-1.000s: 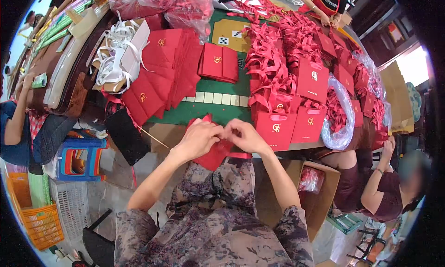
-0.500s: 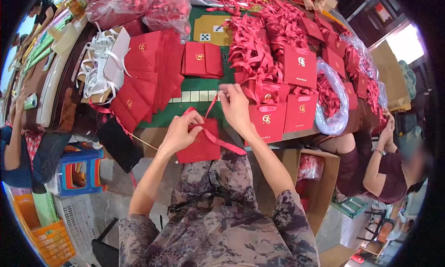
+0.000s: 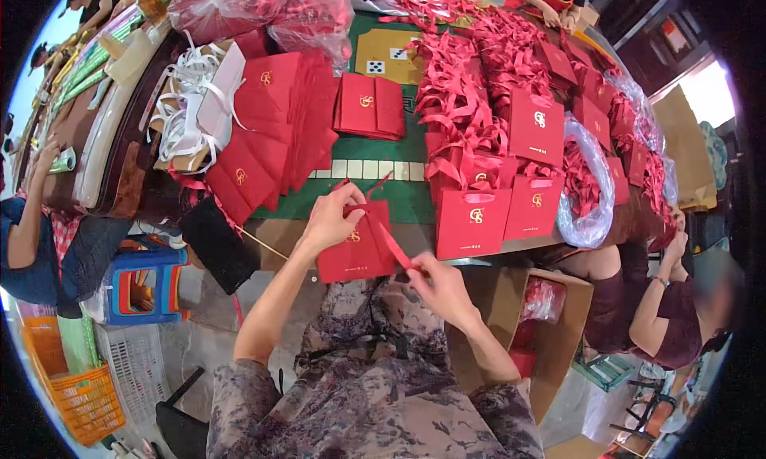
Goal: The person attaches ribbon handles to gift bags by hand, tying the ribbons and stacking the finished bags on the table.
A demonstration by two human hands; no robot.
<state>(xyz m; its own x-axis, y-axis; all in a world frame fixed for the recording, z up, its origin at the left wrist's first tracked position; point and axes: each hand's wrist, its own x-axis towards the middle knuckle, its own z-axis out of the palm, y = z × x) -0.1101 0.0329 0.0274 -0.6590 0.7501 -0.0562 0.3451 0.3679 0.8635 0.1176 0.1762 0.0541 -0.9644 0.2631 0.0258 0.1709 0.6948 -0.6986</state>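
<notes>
Over my lap, against the table's front edge, is a small red paper bag (image 3: 357, 252) with gold lettering. My left hand (image 3: 335, 217) pinches it by its upper edge, where a red ribbon (image 3: 386, 237) passes through. The ribbon's lower end is held between the thumb and fingers of my right hand (image 3: 440, 287), to the right of the bag, and it is drawn taut on a slant. A short ribbon end sticks up behind the bag's top edge. Just right of it, finished-looking red bags with ribbon handles (image 3: 474, 224) stand at the table edge.
Flat red bags (image 3: 275, 124) fan out at left beside a box of white ribbons (image 3: 195, 112). A small stack of red bags (image 3: 369, 106) lies mid-table. An open carton (image 3: 550, 331) stands below right. Co-workers sit at both sides; another person's hands (image 3: 561, 19) are at the far end.
My right hand has moved from above the bag down to its lower right and now pulls the ribbon's other end. My left hand still grips the bag; the view has shifted slightly.
</notes>
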